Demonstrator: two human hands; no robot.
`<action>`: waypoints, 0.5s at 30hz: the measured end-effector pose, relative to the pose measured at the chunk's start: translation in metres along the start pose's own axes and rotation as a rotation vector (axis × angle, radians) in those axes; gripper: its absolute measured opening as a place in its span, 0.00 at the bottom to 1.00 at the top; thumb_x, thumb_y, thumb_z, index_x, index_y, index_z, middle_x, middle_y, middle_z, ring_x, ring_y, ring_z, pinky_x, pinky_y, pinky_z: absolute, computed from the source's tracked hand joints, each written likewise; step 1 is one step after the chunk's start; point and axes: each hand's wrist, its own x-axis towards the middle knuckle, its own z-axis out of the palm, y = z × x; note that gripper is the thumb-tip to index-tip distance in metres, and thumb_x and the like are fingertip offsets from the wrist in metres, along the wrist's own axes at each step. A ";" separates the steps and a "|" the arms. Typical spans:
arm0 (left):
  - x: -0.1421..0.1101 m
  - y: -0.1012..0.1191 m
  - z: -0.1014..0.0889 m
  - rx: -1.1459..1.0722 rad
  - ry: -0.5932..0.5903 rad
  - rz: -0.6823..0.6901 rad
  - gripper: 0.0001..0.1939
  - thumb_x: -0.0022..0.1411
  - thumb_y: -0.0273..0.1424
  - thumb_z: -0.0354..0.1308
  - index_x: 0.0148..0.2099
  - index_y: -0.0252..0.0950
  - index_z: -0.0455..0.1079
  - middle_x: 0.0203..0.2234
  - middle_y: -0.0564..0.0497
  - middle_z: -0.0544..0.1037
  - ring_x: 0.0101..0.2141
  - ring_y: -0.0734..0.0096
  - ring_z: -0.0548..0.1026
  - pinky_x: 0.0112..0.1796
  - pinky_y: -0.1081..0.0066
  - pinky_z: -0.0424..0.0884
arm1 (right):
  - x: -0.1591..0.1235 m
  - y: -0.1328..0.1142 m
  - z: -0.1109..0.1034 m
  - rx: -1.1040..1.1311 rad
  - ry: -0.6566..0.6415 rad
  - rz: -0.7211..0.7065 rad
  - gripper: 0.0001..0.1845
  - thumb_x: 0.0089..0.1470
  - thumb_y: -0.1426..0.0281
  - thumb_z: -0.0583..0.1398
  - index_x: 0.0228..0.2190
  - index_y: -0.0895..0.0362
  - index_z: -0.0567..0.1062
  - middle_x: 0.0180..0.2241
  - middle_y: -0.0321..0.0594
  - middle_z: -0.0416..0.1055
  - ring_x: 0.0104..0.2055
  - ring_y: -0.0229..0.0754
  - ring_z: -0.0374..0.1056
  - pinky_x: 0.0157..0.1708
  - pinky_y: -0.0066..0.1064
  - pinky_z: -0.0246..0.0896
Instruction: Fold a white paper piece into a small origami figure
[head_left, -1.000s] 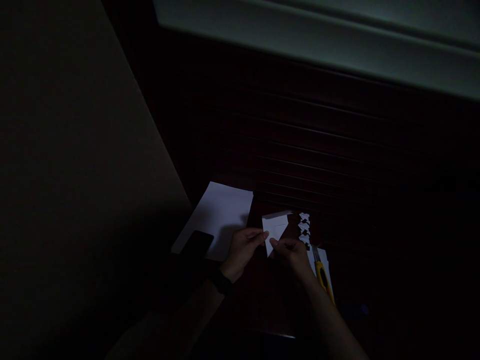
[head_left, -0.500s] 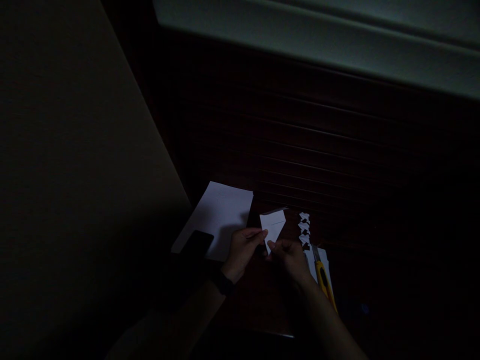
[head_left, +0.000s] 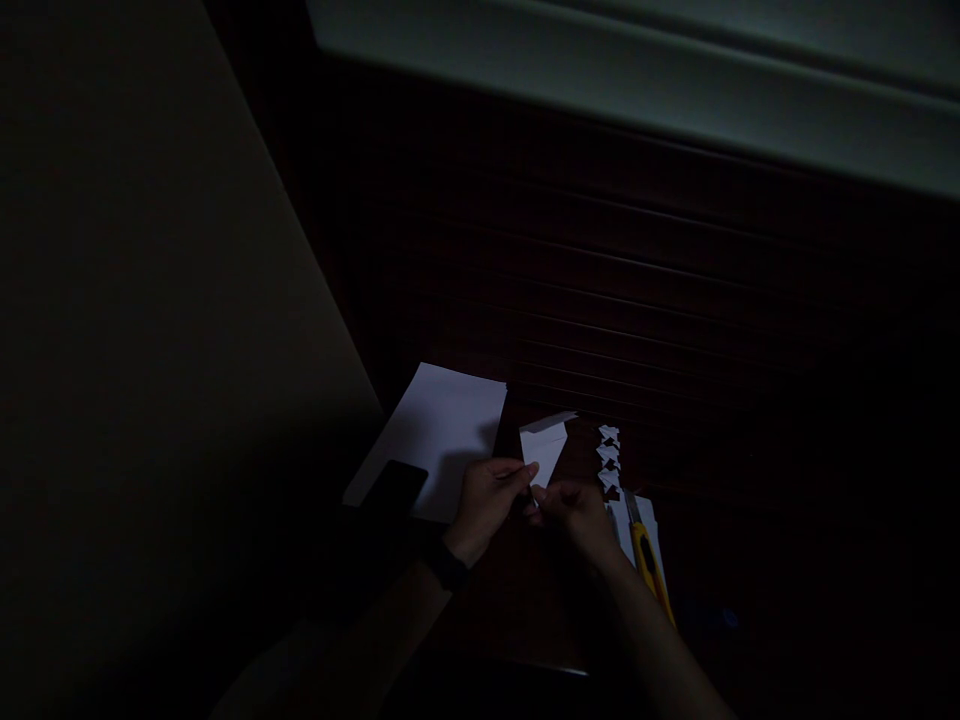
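The scene is very dim. My left hand and my right hand meet over a dark table, both pinching the lower end of a small folded white paper piece. The paper stands up between the fingertips, with a folded flap along its top edge. A dark band sits on my left wrist.
A white paper sheet lies to the left, with a dark phone on its near corner. Right of my hands sit a column of small folded white paper pieces and a yellow utility knife on a white slip. Dark slatted wood rises behind.
The paper piece has become narrower as its right side folded in, and my two hands have drawn closer together around its lower end.
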 end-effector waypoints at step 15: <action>-0.002 0.003 0.000 0.029 0.057 0.041 0.13 0.50 0.38 0.59 0.27 0.31 0.71 0.20 0.50 0.74 0.23 0.73 0.70 0.24 0.76 0.64 | -0.001 -0.001 0.003 -0.161 -0.060 -0.137 0.15 0.52 0.60 0.55 0.24 0.58 0.70 0.22 0.38 0.71 0.24 0.37 0.66 0.26 0.27 0.58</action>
